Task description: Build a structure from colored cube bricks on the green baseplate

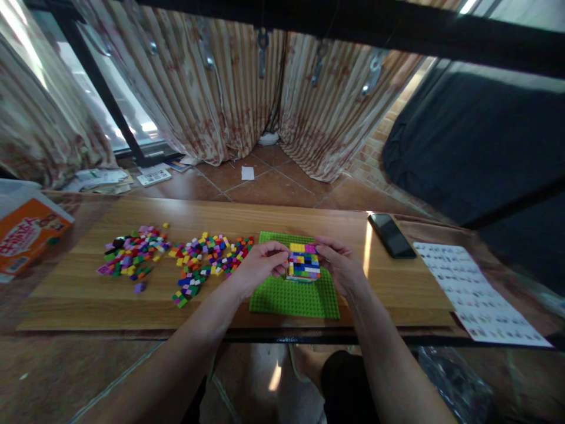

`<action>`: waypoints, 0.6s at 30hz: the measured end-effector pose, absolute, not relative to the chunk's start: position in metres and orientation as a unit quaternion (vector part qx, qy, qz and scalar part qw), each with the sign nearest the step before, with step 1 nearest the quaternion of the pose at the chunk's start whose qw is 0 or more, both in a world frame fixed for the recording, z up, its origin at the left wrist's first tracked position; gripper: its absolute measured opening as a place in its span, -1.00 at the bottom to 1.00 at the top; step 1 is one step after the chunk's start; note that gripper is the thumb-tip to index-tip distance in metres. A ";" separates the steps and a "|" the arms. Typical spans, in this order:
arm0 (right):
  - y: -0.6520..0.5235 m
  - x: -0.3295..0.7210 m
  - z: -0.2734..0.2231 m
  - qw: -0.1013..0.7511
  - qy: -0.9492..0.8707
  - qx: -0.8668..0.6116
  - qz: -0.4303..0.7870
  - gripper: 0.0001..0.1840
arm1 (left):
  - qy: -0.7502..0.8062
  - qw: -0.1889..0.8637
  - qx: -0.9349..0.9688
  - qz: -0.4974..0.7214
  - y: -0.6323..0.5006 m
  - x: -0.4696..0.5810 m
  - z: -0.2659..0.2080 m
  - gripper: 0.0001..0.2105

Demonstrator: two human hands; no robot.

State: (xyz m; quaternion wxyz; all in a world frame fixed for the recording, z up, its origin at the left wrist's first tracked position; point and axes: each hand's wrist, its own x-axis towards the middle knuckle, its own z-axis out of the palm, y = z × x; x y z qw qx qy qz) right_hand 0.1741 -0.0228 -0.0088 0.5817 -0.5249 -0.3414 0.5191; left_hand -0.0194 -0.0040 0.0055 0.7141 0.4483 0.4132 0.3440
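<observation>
A multicoloured block of toy building bricks (303,266) stands on a green studded baseplate (293,303). Its top shows yellow and pink bricks at the far side, with blue, white and red ones nearer me. My left hand (267,262) is closed at the block's left side, thumb and fingers bent together against its edge. On the opposite side, my right hand (342,264) grips the far right corner by the pink bricks with thumb and forefinger. Whether a small loose brick is hidden in the fingertips does not show.
Loose coloured bricks lie in two piles, one farther left (136,250) and one nearer the baseplate (207,256). A black phone (392,235) and a printed sheet (479,291) lie to the right. An orange and white tub (29,232) stands at the far left.
</observation>
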 end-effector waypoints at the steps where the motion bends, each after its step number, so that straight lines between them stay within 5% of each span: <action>1: -0.023 0.175 -0.008 0.580 -0.345 -0.528 0.515 -0.66 | 0.412 0.713 0.449 0.346 -0.004 -0.020 0.006 -0.84; 11: -0.024 0.174 0.001 0.670 -0.388 -0.566 0.283 -0.80 | 0.382 0.727 0.421 0.385 0.001 -0.031 0.012 -0.82; 18: -0.049 0.139 0.015 0.511 -0.643 -0.511 0.255 -0.76 | 0.309 0.734 0.474 0.375 -0.003 -0.029 0.015 -0.70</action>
